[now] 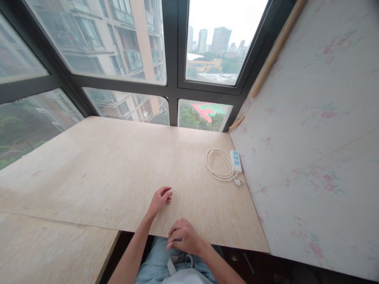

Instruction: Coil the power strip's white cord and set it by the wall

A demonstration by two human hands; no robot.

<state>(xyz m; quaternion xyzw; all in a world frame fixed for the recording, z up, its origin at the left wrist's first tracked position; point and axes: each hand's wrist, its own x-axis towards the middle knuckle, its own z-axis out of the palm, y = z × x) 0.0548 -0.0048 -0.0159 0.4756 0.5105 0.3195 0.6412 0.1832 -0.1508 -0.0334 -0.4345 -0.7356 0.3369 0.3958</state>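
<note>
My left hand is over the pale marbled board, near its front edge. Its fingers are curled and closed towards the thumb; whether anything small is between them I cannot make out. Closer to my body, at the board's front edge, is my right hand, back upwards and fingers folded in. A small dark sliver shows at its fingers, too little to name. To the right, a white power strip with blue sockets lies along the wall. Its white cable is coiled beside it, and the plug rests by the strip's near end.
Dark-framed windows rise behind the board. A wall with flowered paper bounds the right side, its edge torn near the window. At lower left a second board meets the first. My lap in light blue cloth is below the front edge.
</note>
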